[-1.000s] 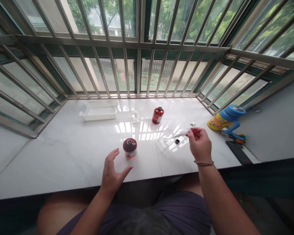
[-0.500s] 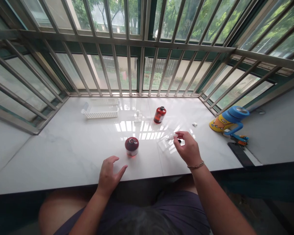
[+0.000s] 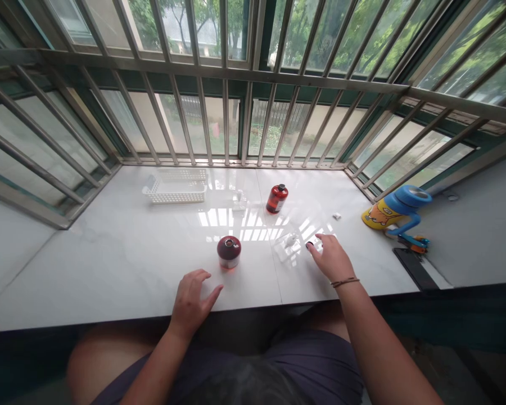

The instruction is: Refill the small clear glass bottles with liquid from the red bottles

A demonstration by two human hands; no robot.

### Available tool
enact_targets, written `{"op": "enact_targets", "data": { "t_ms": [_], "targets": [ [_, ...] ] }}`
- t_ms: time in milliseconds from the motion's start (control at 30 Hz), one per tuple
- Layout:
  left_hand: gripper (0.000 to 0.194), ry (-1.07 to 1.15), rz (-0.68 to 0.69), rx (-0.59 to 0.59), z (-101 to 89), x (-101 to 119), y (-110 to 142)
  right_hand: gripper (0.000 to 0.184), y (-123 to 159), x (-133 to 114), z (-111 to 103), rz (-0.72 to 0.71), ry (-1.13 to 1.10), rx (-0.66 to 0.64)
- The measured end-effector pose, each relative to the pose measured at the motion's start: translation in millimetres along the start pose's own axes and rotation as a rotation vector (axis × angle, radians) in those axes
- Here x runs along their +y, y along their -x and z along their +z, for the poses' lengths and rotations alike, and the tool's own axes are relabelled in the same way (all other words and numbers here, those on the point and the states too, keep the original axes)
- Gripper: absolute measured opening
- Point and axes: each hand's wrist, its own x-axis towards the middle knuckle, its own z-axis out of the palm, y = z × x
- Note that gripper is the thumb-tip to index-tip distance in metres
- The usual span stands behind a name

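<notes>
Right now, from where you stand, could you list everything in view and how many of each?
marble-look counter: 1, white, beneath everything
barred window: 1, grey and green, behind the counter
slotted basket: 1, white, far left
labelled bottle: 1, red, black cap, far middle
small glass piece: 1, clear, right of the basket
round bottle: 1, dark red, centre
square clear piece: 1, clear, right of the round bottle
small cap: 1, black, at the right fingertips
white scrap: 1, white, far right-middle
printed flask: 1, blue and yellow, right
phone: 1, black, right edge
left hand: 1, open, near the round bottle
right hand: 1, beside the small cap
</notes>
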Motion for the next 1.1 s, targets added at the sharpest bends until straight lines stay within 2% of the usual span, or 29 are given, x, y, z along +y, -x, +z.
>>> {"op": "enact_targets", "data": {
  "t_ms": [67, 167, 300, 400, 467, 567, 667, 800, 933, 1100],
  "targets": [
    [0.036, -0.001, 0.001, 0.002, 0.4, -0.4, 0.5, 0.045, 0.0, 8.9, 11.1, 0.014, 0.012, -0.065],
    [0.036, 0.007, -0.007, 0.003, 1.4, -1.0, 2.0, 0.035, 2.0, 12.6, 18.6, 0.034, -0.004, -0.088],
    [0.034, 0.016, -0.027, 0.002, 2.1, -0.5, 3.4, 0.033, 8.5, 0.7, 2.8, 0.094, -0.054, -0.048],
    [0.033, 0.024, -0.048, -0.003, 1.8, 0.7, 3.6, 0.034, 18.8, -26.7, -26.1, 0.084, -0.140, 0.076],
    [0.034, 0.029, -0.061, -0.006, 1.4, 1.2, 3.8, 0.035, 27.3, -54.2, -46.8, -0.004, -0.200, 0.151],
    [0.034, 0.031, -0.069, -0.011, 1.3, 1.1, 4.6, 0.030, 37.2, -102.9, -64.9, -0.172, -0.320, 0.097],
    [0.034, 0.020, -0.061, -0.018, 2.3, 0.8, 6.0, 0.023, 37.7, -148.7, -59.3, -0.326, -0.396, -0.040],
    [0.034, 0.013, -0.063, -0.019, 3.9, 0.9, 6.7, 0.021, 23.5, -191.7, -35.5, -0.439, -0.375, -0.160],
    [0.040, 0.043, -0.092, -0.011, 2.6, 2.9, 2.9, 0.019, 7.1, -215.4, -25.1, -0.504, -0.284, -0.235],
    [0.060, 0.135, -0.179, 0.003, -0.8, 13.6, -12.6, 0.013, -3.6, -228.0, -31.2, -0.556, -0.216, -0.263]
  ]
}}
